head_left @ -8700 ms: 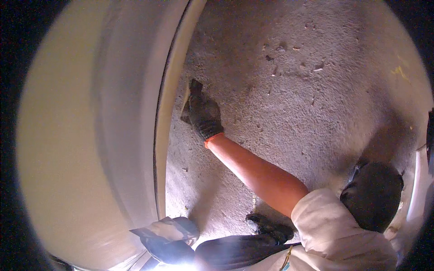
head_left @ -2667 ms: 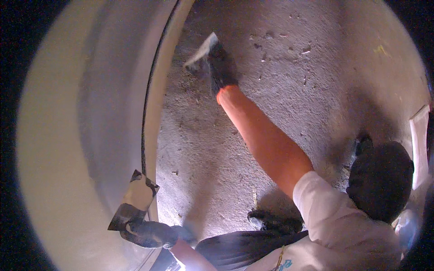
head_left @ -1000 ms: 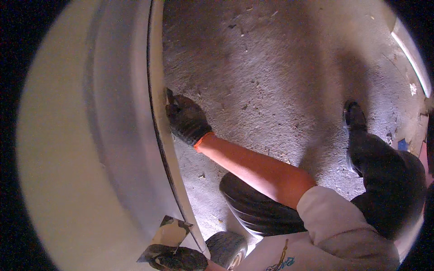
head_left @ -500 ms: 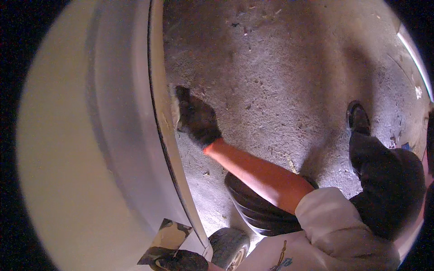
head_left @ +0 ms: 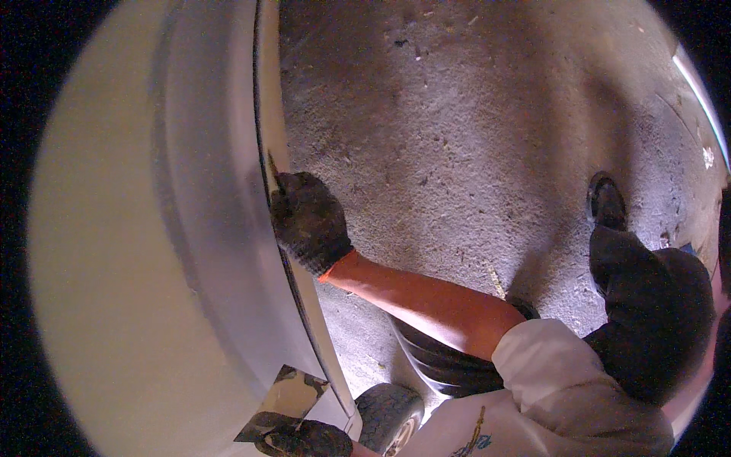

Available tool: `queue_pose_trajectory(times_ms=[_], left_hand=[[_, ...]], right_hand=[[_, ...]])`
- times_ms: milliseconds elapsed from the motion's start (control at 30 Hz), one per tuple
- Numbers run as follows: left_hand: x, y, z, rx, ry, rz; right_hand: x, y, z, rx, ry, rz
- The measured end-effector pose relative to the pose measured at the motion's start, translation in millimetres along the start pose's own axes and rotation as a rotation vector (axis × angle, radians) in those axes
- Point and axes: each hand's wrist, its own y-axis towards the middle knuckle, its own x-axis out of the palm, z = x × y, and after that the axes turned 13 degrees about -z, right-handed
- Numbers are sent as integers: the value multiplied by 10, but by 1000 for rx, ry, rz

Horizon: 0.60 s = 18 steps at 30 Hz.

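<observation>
On the left spreads a pale vehicle body panel (head_left: 99,228) with a smooth grey band (head_left: 209,183) and a dark seam near its edge. My right hand (head_left: 308,217), in a dark knit glove with an orange cuff, is closed at that edge. A thin, dark, pointed piece of a tool (head_left: 273,164) sticks out past its fingers, lying along the panel edge; the rest is hidden in the glove. Low in the view, my gloved left hand (head_left: 308,440) grips a flat rectangular plate (head_left: 293,392) with pale and dark smears on it.
A vehicle wheel (head_left: 390,415) stands below the panel's lower end. Beside my right forearm is a dark rounded object (head_left: 449,362). Rough concrete floor (head_left: 457,152) carries small debris. My leg and dark shoe (head_left: 607,202) are at the right.
My right hand has moved left and slightly down, from over the floor side onto the panel edge, and the thin tool now shows beyond the fingers. The left hand and plate have barely shifted.
</observation>
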Motion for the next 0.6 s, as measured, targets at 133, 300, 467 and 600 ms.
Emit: queue_pose_trajectory(times_ms=[133, 300, 467, 600], left_hand=[[55, 5, -4, 48, -254, 20], [130, 7, -69, 45, -281, 22], [96, -40, -61, 38, -325, 36], [18, -88, -90, -137, -357, 121]], right_hand=[[-115, 22, 251, -81, -192, -82], [-78, 141, 778, 280, 372, -200], [47, 143, 793, 243, 128, -431], [52, 17, 481, 172, 95, -254]])
